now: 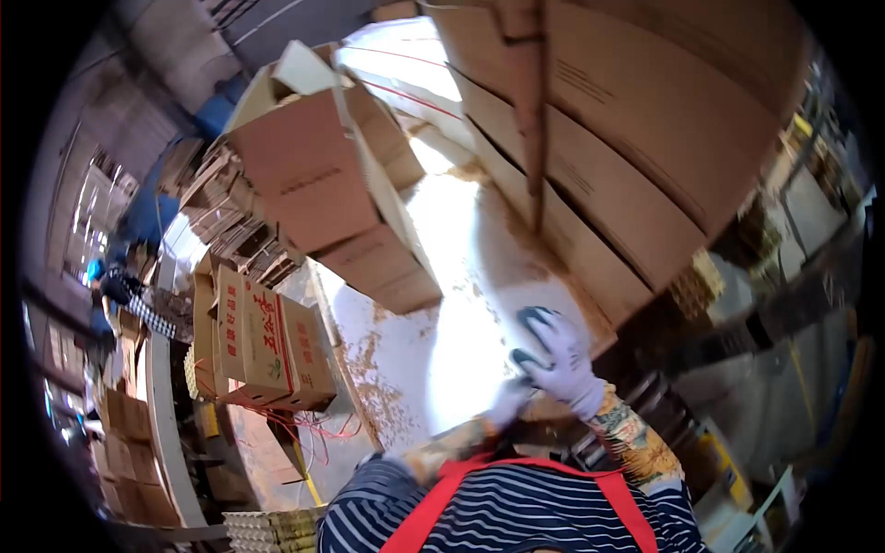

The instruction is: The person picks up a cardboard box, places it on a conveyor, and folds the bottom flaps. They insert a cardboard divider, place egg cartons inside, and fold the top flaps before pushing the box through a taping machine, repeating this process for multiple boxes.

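Note:
My right hand (560, 361) wears a white work glove with dark green fingertips. It is over the near right part of the brightly lit white tabletop (387, 343), its thumb and fingers apart and nothing visible between them. Just to its left and lower is my left hand (510, 402), smeared by motion and glare, so its fingers cannot be made out. Patterned sleeve covers wrap both forearms. Beyond my hands, a brown open-topped carton (309, 175) stands on the table, and stacked cartons (590, 157) rise along the right side.
A printed carton (272, 346) with red lettering stands left of the table, above tangled red straps (309, 424). Stacked egg trays (267, 530) lie at the lower left. Another person (124, 290) is at the far left. A brown post (533, 111) stands before the right-hand cartons.

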Action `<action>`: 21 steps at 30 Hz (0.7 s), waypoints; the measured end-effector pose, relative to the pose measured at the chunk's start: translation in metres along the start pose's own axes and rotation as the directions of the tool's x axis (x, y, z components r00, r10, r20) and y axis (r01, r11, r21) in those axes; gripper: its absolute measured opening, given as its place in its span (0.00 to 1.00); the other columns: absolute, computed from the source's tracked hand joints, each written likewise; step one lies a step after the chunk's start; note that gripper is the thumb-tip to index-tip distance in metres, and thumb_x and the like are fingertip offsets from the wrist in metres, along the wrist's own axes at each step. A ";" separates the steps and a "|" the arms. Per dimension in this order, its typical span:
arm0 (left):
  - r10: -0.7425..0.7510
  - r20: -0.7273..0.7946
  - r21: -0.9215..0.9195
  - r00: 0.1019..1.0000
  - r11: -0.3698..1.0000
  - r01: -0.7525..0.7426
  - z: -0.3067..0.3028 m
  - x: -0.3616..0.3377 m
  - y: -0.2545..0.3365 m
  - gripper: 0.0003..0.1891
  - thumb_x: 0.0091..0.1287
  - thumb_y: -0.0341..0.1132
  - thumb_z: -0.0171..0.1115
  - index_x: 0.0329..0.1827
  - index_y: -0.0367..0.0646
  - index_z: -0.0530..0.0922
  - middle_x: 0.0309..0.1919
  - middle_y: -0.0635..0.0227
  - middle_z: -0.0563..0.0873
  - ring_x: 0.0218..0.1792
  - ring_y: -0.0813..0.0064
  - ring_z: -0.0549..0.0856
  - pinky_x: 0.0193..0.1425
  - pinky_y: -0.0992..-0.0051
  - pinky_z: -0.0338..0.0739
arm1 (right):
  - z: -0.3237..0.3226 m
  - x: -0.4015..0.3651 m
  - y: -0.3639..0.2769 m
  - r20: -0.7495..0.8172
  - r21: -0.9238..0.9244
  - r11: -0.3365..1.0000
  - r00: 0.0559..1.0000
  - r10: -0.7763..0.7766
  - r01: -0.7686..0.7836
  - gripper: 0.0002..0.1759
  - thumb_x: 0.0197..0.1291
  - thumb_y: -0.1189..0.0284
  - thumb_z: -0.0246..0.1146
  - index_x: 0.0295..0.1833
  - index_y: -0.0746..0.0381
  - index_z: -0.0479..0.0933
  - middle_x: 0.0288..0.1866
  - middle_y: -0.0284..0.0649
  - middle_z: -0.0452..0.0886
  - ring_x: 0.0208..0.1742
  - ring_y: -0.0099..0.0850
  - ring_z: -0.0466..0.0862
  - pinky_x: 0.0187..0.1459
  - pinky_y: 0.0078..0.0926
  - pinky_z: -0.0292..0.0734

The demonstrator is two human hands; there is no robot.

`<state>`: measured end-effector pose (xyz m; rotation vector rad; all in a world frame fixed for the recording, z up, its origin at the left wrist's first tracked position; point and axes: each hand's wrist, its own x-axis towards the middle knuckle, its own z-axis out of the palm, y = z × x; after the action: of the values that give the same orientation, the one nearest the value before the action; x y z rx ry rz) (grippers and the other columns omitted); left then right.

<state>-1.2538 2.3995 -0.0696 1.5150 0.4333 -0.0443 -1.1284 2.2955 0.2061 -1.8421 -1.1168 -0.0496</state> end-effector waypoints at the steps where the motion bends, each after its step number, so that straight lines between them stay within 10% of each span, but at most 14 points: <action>1: 0.318 -0.259 0.158 0.912 0.946 -0.284 -0.059 -0.003 0.034 0.16 0.78 0.33 0.48 0.58 0.35 0.80 0.46 0.60 0.87 0.48 0.67 0.85 0.57 0.68 0.78 | 0.014 0.042 -0.024 -0.014 -0.023 0.983 0.983 -0.183 0.183 0.34 0.53 0.57 0.71 0.64 0.64 0.76 0.63 0.51 0.76 0.65 0.51 0.74 0.68 0.48 0.66; 2: 0.601 -0.436 0.372 0.670 0.798 -0.474 -0.120 -0.018 0.088 0.16 0.78 0.32 0.48 0.58 0.34 0.81 0.49 0.61 0.86 0.50 0.67 0.84 0.61 0.69 0.77 | 0.020 0.086 -0.053 0.000 -0.020 0.944 0.944 -0.329 0.329 0.36 0.55 0.55 0.70 0.65 0.66 0.74 0.64 0.53 0.75 0.67 0.52 0.73 0.69 0.51 0.65; 3: 0.491 -0.655 0.337 0.575 0.870 -0.360 -0.157 -0.031 0.151 0.16 0.78 0.32 0.49 0.62 0.34 0.78 0.56 0.58 0.84 0.55 0.67 0.83 0.65 0.68 0.75 | 0.029 0.126 -0.084 -0.056 -0.020 0.895 0.894 -0.445 0.445 0.38 0.55 0.54 0.70 0.66 0.68 0.72 0.66 0.54 0.74 0.68 0.53 0.72 0.70 0.52 0.63; 6: 0.550 -0.806 0.232 0.217 0.633 -0.739 -0.228 -0.025 0.256 0.37 0.72 0.25 0.57 0.81 0.38 0.50 0.78 0.59 0.60 0.75 0.63 0.64 0.76 0.65 0.65 | 0.065 0.237 -0.180 -0.268 -0.151 0.788 0.743 -0.614 0.597 0.50 0.52 0.49 0.72 0.70 0.75 0.65 0.71 0.63 0.66 0.72 0.61 0.66 0.74 0.59 0.55; 8: 0.506 -0.756 0.159 0.416 0.758 -0.632 -0.242 -0.014 0.302 0.53 0.63 0.36 0.72 0.82 0.40 0.43 0.80 0.59 0.52 0.78 0.64 0.57 0.80 0.65 0.54 | 0.109 0.306 -0.216 -0.355 -0.292 0.860 0.788 -0.503 0.418 0.61 0.52 0.35 0.66 0.71 0.80 0.61 0.71 0.66 0.65 0.74 0.61 0.64 0.75 0.60 0.51; 10: 0.712 -0.685 0.561 0.153 0.650 -0.514 -0.278 0.046 0.274 0.55 0.59 0.36 0.76 0.82 0.40 0.43 0.79 0.57 0.55 0.77 0.64 0.58 0.80 0.65 0.53 | 0.135 0.346 -0.232 -0.225 -0.478 0.862 0.925 -0.306 0.168 0.52 0.52 0.35 0.66 0.66 0.70 0.71 0.64 0.57 0.76 0.67 0.51 0.74 0.72 0.51 0.60; 13: 0.656 -0.748 0.520 0.101 0.674 -0.525 -0.289 0.068 0.256 0.65 0.46 0.41 0.83 0.81 0.37 0.43 0.74 0.47 0.60 0.75 0.48 0.62 0.77 0.57 0.60 | 0.149 0.360 -0.226 -0.130 -0.483 0.859 0.956 -0.262 0.169 0.35 0.57 0.41 0.65 0.52 0.63 0.80 0.51 0.48 0.83 0.57 0.42 0.81 0.67 0.45 0.67; 21: 0.802 -0.559 0.767 0.212 0.597 -0.234 -0.301 0.054 0.250 0.54 0.52 0.34 0.77 0.80 0.35 0.50 0.73 0.44 0.63 0.75 0.47 0.63 0.78 0.56 0.61 | 0.065 0.307 -0.218 -0.261 -0.550 0.808 0.877 -0.404 0.209 0.11 0.60 0.62 0.68 0.37 0.59 0.81 0.33 0.35 0.79 0.30 0.33 0.80 0.37 0.33 0.74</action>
<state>-1.2049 2.7221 0.1541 2.1132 0.7118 1.4704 -1.1293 2.5772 0.4638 -1.9592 -1.1950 -0.9345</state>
